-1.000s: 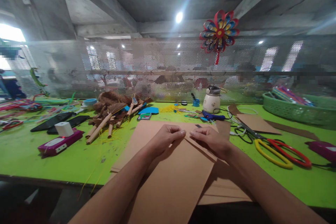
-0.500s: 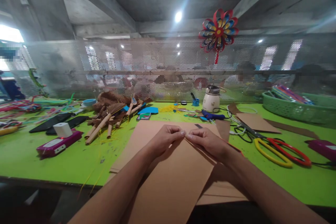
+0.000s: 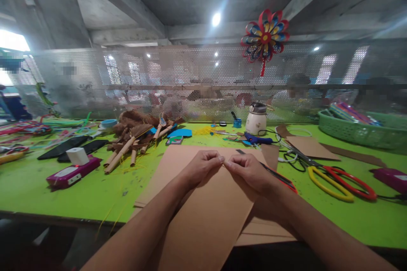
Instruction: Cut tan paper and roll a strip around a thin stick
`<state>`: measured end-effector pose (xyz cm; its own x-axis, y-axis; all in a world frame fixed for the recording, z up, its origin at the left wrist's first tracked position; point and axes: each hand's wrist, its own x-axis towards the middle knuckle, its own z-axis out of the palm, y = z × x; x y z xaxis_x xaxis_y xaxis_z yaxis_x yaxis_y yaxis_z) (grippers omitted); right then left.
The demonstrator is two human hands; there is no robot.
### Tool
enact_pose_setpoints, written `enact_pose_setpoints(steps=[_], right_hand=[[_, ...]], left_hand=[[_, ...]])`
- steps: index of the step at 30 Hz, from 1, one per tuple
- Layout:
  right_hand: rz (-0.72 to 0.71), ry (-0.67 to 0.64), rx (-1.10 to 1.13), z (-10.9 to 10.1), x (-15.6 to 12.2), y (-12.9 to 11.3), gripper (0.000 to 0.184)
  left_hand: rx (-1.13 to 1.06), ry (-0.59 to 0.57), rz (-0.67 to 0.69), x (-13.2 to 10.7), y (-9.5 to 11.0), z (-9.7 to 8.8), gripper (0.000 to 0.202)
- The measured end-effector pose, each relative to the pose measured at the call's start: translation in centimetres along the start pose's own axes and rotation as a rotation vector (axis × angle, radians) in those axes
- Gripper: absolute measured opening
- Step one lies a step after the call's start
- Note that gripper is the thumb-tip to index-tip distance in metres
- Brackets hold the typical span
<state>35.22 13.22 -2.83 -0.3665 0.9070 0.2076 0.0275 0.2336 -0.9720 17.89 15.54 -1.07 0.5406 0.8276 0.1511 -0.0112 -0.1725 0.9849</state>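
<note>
A brown cardboard sheet (image 3: 206,216) lies tilted on top of other brown sheets (image 3: 178,156) at the front of the green table (image 3: 63,194). My left hand (image 3: 202,167) and my right hand (image 3: 249,171) meet fingertip to fingertip at the sheet's far corner. Both hands are closed in a pinch on that corner. A dark-bladed knife with a red handle (image 3: 276,175) lies just right of my right hand.
Yellow and red scissors (image 3: 340,180) lie to the right, beside a brown piece (image 3: 310,148) and a green basket (image 3: 359,133). A white jar (image 3: 257,120) and blue glue gun (image 3: 257,139) stand behind. Small brown brooms (image 3: 133,139), a magenta box (image 3: 71,173) and dark phones (image 3: 70,146) lie left.
My right hand has slid left until its fingertips touch the left hand's. The sheet's right edge has moved left, and the red-handled knife now shows.
</note>
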Motion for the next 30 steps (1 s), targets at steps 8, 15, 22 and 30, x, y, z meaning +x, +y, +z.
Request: enact_pose_setpoints(steps=[8,15,22,30], right_hand=[[0.108,-0.127,0.1,-1.2,-0.2,-0.6,0.039],[-0.008,-0.004,-0.048,-1.1,0.2,0.1,0.043],[-0.085,0.042,-0.255,-0.8,0.5,0.1,0.043],[-0.075,0.069,-0.376,-0.6,0.7,0.1,0.035]], left_hand=[[0.031,0.057,0.002,-0.1,0.4,-0.8,0.036],[0.032,0.122,0.046,0.2,0.2,-0.2,0.037],[-0.057,0.074,0.011,0.7,-0.5,-0.9,0.034],[0.028,0.014,-0.025,0.3,-0.2,-0.4,0.036]])
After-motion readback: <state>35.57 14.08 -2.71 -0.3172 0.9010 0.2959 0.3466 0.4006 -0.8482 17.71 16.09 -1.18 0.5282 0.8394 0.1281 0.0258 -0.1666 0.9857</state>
